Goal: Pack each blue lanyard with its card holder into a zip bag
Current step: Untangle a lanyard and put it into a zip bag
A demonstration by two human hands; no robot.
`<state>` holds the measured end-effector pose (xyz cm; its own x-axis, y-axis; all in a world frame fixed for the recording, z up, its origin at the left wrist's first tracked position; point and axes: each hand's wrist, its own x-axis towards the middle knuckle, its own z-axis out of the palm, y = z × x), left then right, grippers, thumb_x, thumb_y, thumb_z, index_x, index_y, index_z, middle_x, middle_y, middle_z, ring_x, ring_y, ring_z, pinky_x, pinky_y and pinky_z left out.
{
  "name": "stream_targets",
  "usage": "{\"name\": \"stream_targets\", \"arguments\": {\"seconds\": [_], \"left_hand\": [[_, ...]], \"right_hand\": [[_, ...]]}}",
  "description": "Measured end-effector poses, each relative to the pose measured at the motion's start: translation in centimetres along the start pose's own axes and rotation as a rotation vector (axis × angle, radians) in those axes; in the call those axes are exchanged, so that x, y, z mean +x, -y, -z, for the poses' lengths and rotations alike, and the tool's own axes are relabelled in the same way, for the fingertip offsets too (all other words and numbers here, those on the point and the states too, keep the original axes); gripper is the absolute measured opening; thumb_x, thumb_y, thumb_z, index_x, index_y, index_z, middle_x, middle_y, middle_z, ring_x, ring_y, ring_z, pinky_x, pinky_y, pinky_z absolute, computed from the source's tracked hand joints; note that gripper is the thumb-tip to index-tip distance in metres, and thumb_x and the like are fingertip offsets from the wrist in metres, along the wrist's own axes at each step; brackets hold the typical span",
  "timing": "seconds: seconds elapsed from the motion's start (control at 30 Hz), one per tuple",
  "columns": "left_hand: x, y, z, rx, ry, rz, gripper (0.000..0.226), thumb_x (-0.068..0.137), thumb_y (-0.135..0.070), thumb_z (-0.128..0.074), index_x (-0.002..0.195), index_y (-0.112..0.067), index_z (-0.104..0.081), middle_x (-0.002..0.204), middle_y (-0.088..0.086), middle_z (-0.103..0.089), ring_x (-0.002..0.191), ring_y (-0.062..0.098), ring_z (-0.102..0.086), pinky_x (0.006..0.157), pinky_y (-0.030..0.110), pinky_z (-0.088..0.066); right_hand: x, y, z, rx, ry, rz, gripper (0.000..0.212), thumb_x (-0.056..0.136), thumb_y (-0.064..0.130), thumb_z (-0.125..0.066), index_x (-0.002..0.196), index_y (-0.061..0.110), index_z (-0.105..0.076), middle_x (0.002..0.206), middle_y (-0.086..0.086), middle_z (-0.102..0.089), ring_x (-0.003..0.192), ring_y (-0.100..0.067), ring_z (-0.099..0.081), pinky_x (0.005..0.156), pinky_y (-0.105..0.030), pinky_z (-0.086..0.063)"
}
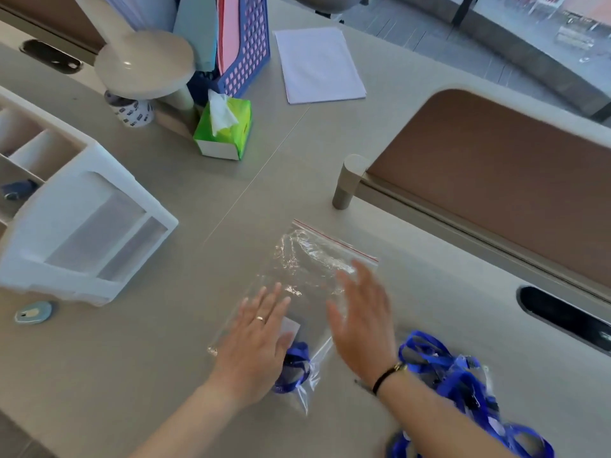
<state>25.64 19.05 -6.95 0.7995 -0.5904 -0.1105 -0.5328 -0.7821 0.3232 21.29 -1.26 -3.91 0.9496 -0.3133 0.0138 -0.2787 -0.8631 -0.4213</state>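
I see the zip bag (297, 292) lying flat on the desk (165, 325) in the lower middle of the frame, and its long axis runs on a diagonal: the closed bottom end sits low and left of centre, the red-lined zip mouth (334, 239) points up and to the right. One blue lanyard (294, 368) with its card holder (291, 327) is already inside, bunched at the bottom end.

My left hand (258, 342) lies flat and spread on that bottom end, palm down, covering part of the lanyard and pressing through the plastic; it grips nothing. My right hand (360, 322) is also spread flat, fingers together and slightly blurred, over the middle of the bag, its fingertips reaching toward the zip corner. Whether it touches the film or floats just above it, I cannot tell.

The relation I care about is this: the mouth lies ahead of both hands, up and right along the bag's axis, and the right hand is clearly the nearer one. I judge the coming move to be smoothing the air out toward the mouth and sealing it, with the left hand anchoring the bottom.

The pile of unpacked lanyards (456, 381) sits at the lower right, just beside my right wrist.
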Motion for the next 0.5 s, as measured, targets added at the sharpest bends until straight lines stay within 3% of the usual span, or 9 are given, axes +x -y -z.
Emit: {"name": "stream_targets", "arguments": {"seconds": [0.07,0.13,0.23,0.5], "left_hand": [[-0.7,0.0,-1.5,0.056,0.034,-0.017,0.057,0.1,-0.042,-0.033,0.151,-0.018,-0.036,0.162,-0.001,-0.025,0.15,0.021,-0.022,0.118,0.04,-0.01],[-0.6,0.1,-2.4,0.083,0.07,-0.034,0.059,0.097,-0.039,-0.036,0.152,-0.016,-0.034,0.162,0.002,-0.025,0.149,0.025,-0.028,0.118,0.042,-0.011],[-0.5,0.2,-3.2,0.11,0.096,-0.007,0.06,0.098,-0.041,-0.034,0.153,-0.018,-0.033,0.162,0.003,-0.024,0.15,0.025,-0.025,0.119,0.043,-0.01],[-0.5,0.0,-3.8,0.151,0.115,0.011,0.063,0.102,-0.05,-0.019,0.155,-0.017,-0.03,0.164,0.003,-0.022,0.152,0.024,-0.017,0.121,0.045,-0.01]], "right_hand": [[-2.7,1.5,-2.4,-0.047,0.15,0.159,0.057,0.095,0.042,-0.045,0.148,0.024,-0.034,0.161,0.0,-0.025,0.149,-0.022,-0.02,0.116,-0.043,-0.015],[-4.4,2.0,-4.6,-0.108,0.246,0.167,0.06,0.098,0.048,-0.036,0.152,0.023,-0.03,0.161,0.003,-0.022,0.15,-0.02,-0.019,0.115,-0.044,-0.011],[-5.0,1.0,-5.8,-0.164,0.29,0.069,0.061,0.101,0.054,-0.025,0.152,0.021,-0.029,0.161,0.003,-0.024,0.149,-0.019,-0.02,0.115,-0.044,-0.013],[-4.6,-0.7,-5.4,-0.2,0.403,0.117,0.065,0.101,0.058,-0.02,0.155,0.022,-0.02,0.163,0.004,-0.015,0.151,-0.018,-0.009,0.116,-0.045,-0.005]]}}
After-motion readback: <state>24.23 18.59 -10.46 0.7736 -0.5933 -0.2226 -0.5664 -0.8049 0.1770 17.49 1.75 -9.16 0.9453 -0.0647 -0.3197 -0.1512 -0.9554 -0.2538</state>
